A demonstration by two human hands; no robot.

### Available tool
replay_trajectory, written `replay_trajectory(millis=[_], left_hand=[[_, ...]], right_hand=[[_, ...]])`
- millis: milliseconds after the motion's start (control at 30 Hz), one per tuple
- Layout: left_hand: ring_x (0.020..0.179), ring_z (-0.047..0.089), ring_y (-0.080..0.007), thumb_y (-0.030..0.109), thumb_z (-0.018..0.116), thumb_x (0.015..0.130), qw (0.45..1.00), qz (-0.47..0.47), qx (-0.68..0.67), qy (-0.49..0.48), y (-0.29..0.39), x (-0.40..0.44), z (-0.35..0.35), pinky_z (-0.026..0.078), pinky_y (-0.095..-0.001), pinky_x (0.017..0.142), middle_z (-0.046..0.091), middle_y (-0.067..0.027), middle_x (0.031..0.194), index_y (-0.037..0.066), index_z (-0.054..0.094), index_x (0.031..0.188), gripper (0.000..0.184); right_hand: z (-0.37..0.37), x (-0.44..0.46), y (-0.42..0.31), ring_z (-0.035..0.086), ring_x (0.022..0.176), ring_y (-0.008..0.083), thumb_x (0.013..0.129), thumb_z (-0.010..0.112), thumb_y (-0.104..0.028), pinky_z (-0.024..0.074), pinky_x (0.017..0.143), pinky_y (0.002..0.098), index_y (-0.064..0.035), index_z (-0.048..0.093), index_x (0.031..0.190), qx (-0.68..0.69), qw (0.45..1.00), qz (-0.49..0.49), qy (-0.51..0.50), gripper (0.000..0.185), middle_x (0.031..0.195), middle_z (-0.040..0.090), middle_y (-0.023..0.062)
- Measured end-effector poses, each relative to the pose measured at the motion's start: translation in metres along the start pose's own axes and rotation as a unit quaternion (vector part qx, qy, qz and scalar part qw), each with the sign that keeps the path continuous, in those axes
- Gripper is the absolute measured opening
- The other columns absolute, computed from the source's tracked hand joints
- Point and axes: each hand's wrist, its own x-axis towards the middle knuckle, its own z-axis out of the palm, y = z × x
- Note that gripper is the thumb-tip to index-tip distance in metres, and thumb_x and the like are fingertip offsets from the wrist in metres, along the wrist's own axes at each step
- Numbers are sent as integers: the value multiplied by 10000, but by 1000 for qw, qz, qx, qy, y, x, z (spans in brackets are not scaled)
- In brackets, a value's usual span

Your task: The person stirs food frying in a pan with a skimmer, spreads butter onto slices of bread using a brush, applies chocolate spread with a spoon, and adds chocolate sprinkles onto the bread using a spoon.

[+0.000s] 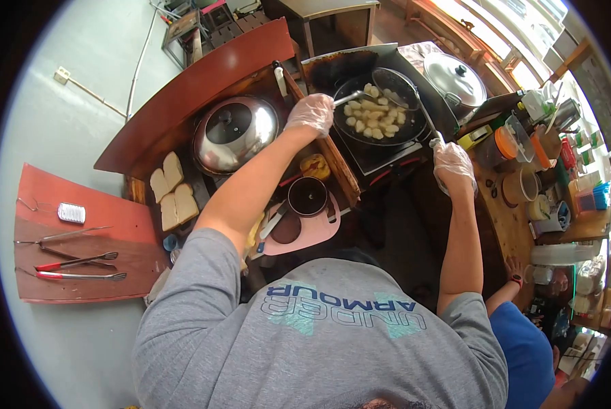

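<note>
Clearly, pan (348, 86) holds pale pcs (372, 120), L hand (312, 114) a utensil (349, 97).

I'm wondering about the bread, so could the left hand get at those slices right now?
Probably not directly: the left hand is gripping a utensil, and the domed lid sits between it and the bread slices.

The T-shirt (360, 361) is heathered grey with short sleeves, its chest lettering (343, 307) upside down in the frame: "ARMOUR" in solid dark blue, "UNDER" in thin dark outline, pale teal patches (396, 319) behind both ends. The left hand (311, 114) and right hand (454, 167) wear clear, loose, wrinkled plastic gloves. Both forearms are bare.
</note>
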Motion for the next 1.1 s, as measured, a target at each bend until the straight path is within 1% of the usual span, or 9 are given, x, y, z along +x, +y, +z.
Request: replay_trajectory(millis=[200,533,600,700,767,800,867,933,1100], left_hand=[[957,748,-312,122,556,942,998,45,20,-24,-12,-12,25,598,-410,876,758,-170,987,51,754,973,213],[1125,662,-328,278,667,955,993,-54,-105,-29,-2,-54,32,528,-442,970,726,-134,1119,86,706,1130,263],[1112,667,-324,297,666,963,990,3,-124,63,-13,-68,25,531,-439,956,725,-132,1114,83,706,1125,271],[972,698,-342,269,656,972,960,-48,-123,247,-14,-120,-9,554,-447,853,730,-139,965,85,723,1050,211],[807,678,-369,159,644,947,944,-103,-111,292,-32,-161,4,532,-474,724,691,-146,840,77,681,907,98],[791,661,-388,163,630,936,946,-148,-127,260,-48,-181,33,525,-492,713,655,-162,773,87,663,836,130],[827,649,-454,213,593,943,951,-239,-158,118,-60,-217,80,519,-531,721,662,-242,824,80,684,824,200],[917,676,-424,262,540,995,947,-271,-167,47,-45,-235,91,541,-531,801,707,-220,936,96,697,898,248],[1010,680,-418,276,540,1003,948,-266,-173,36,-41,-233,147,533,-529,866,718,-230,999,78,727,972,275]], right_hand=[[23,4,6,668,1040,458,1019,468,-356,515,919,529,42,741,1005,-18,999,-24,-40,483,1035,705,294],[81,-25,-30,601,1180,480,931,598,-347,485,991,510,35,627,1101,88,986,-27,-136,419,1183,666,296],[97,-32,-30,580,1197,496,910,639,-353,470,995,520,9,621,1126,139,979,-33,-146,422,1167,659,312],[130,-32,-19,655,1091,449,892,678,-317,501,942,497,19,619,1134,172,977,-29,-125,419,1085,687,284],[150,-32,-6,695,873,324,861,726,-255,537,827,450,17,618,1156,310,941,28,-129,415,928,702,183],[161,-32,4,564,579,120,882,741,-172,496,547,345,-22,641,1125,389,904,53,-168,302,786,603,23],[153,-47,-2,521,505,109,906,720,-164,483,481,310,-39,620,1201,485,838,139,-208,336,775,596,30],[161,-48,3,552,535,118,917,706,-163,523,503,309,-42,607,1210,484,835,140,-221,333,792,607,27],[158,-57,11,603,605,143,976,666,-277,571,556,327,-80,621,1204,593,759,147,-224,305,875,664,50]])
